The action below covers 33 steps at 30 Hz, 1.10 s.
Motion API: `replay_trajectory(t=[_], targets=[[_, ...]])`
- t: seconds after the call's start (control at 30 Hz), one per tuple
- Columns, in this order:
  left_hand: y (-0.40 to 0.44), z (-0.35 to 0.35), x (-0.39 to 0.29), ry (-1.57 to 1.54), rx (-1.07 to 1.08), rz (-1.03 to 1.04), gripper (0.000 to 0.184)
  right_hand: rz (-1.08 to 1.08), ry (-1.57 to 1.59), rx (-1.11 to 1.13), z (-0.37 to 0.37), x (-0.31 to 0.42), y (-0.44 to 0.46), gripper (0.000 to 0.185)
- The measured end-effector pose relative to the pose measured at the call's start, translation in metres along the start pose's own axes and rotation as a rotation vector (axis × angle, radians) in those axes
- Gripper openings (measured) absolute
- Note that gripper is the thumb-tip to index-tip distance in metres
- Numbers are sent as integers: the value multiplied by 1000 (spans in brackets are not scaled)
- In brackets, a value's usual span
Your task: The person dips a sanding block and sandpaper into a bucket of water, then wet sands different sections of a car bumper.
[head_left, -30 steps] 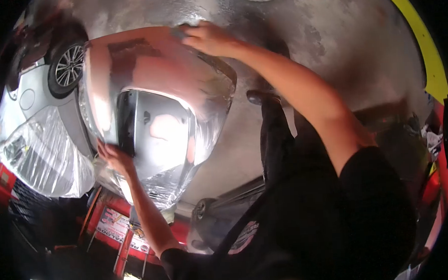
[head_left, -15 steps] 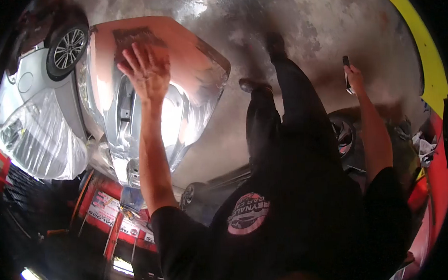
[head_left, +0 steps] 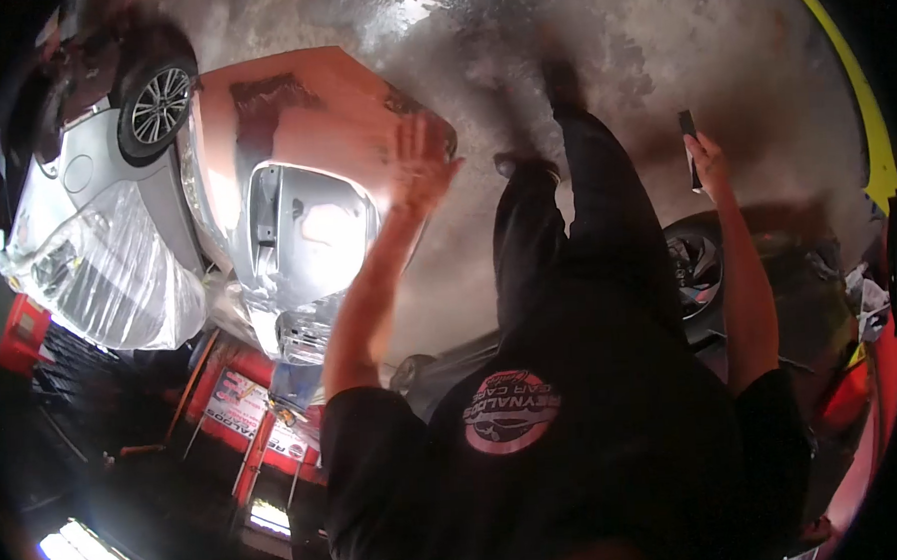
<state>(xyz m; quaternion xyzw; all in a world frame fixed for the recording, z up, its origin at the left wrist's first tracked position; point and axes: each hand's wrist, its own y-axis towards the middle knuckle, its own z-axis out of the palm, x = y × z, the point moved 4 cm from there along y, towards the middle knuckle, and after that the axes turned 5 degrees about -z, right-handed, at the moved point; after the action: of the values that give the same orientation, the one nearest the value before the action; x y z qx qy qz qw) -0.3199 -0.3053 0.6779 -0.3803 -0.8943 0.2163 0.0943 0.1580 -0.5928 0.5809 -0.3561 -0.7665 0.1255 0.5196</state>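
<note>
A car body panel (head_left: 335, 95) stands at the upper left, with a reddish-brown surface, a dark patch (head_left: 261, 103) and a shiny silver lower part around a recess. Over the panel's right side is my left hand (head_left: 422, 171), blurred, its fingers spread and nothing seen in it. Whether the palm touches the surface I cannot tell. Off to the right, away from the panel, my right hand (head_left: 709, 164) grips a dark, flat sanding block (head_left: 689, 139) with a pale side, held upright above the floor.
A silver car (head_left: 154, 193) with plastic sheeting (head_left: 118, 264) over it sits at the left, near a spoked wheel (head_left: 161, 104). Another wheel (head_left: 695, 269) lies beside my right forearm. A yellow panel (head_left: 867, 132) borders the far right. Wet-looking concrete floor (head_left: 618, 32) spreads ahead.
My left hand has swept right across the panel, from the dark patch to the right side. My right hand keeps the sanding block and has barely moved. The view has shifted slightly.
</note>
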Motion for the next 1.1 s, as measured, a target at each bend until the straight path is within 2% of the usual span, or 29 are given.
replay_trajectory(t=[0.07, 0.1, 0.13, 0.2, 0.23, 0.3, 0.33, 0.4, 0.47, 0.53, 0.6, 0.63, 0.7, 0.73, 0.8, 0.93, 1.0, 1.07, 1.1], targets=[[29, 1, 88, -18, 205, -218, 77, -5, 17, 25, -12, -31, -3, 38], [25, -10, 123, 665, -77, -27, 73, 3, -46, 55, -18, -48, -7, 38], [48, -69, 144, 527, 220, -316, 70, 10, -111, 86, -23, -67, -11, 39], [64, -77, 226, 711, 119, -357, 72, 28, -196, 79, -31, -115, -24, 40], [75, -86, 223, 704, 109, -352, 72, 38, -279, 67, -39, -129, -27, 41], [95, -105, 220, 609, 238, -435, 76, 42, -285, 44, -49, -116, -43, 40], [97, -93, 215, 603, 240, -434, 76, 43, -282, 35, -52, -114, -50, 39], [105, -50, 188, 523, 278, -262, 79, 117, -226, 57, -53, -116, -51, 38], [92, -9, 144, 524, 75, -133, 80, 197, -178, 73, -54, -118, -59, 36], [82, -34, 77, 321, 326, -141, 81, 86, -191, -40, -50, -99, -56, 41], [64, -32, 40, 298, 362, -126, 82, 76, -134, -33, -47, -78, -50, 39], [48, -25, 29, 300, 353, -139, 82, 80, -72, -20, -44, -69, -50, 37], [13, -8, 5, 323, 262, 20, 81, 30, -30, -41, -39, -50, -53, 37], [-2, -8, -1, 330, 245, 9, 81, -5, 9, -65, -40, -42, -53, 38], [-37, -10, -24, 328, 142, 114, 76, 5, -57, -47, -44, -39, -56, 38], [-105, 7, -40, 404, 138, 166, 75, -18, -95, -87, -43, -18, -87, 39], [-144, 28, -41, 301, 208, 242, 69, -46, -115, -83, -43, -17, -105, 41], [-182, 22, -47, 205, 147, 308, 55, -74, -172, -76, -39, -41, -123, 43], [-208, 52, -40, 42, 61, 237, 49, -108, -203, -89, -37, -57, -129, 44]])
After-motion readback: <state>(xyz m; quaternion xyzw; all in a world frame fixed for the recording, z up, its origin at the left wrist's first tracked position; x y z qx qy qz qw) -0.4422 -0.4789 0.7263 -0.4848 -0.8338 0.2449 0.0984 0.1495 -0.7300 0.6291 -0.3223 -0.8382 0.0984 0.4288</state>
